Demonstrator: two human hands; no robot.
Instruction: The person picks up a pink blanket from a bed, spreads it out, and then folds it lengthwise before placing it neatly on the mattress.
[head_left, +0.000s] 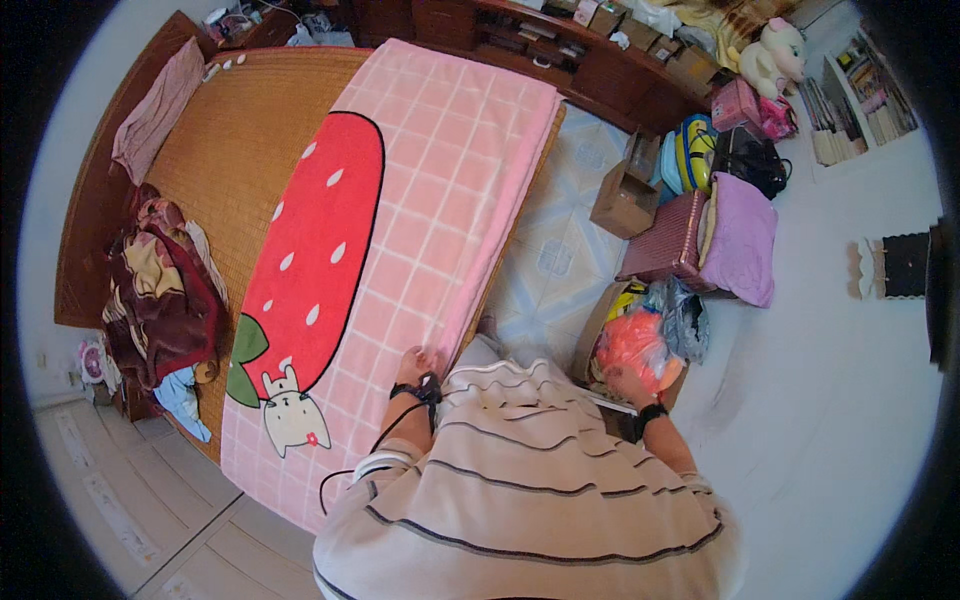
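My left hand (417, 364) is at the near edge of a pink checked blanket (420, 202) printed with a large red strawberry (322, 240) and a white cat. That hand seems to rest on the cloth, its fingers too blurred to tell whether they grip. Off to the right, my right hand (627, 381) touches or nearly touches an orange-red plastic bag (636, 341) in a cardboard box (595, 330). Its fingertips are unclear against the bag. The blanket lies flat across part of a bed with a woven mat (225, 142).
A maroon suitcase (664, 244) carries a purple pillow (742, 236). Beyond it stand an open carton (624, 199) and a black bag (750, 159) on the tiled floor (555, 255). A crumpled brown blanket (165, 300) and a pillow (159, 105) lie by the headboard (90, 202).
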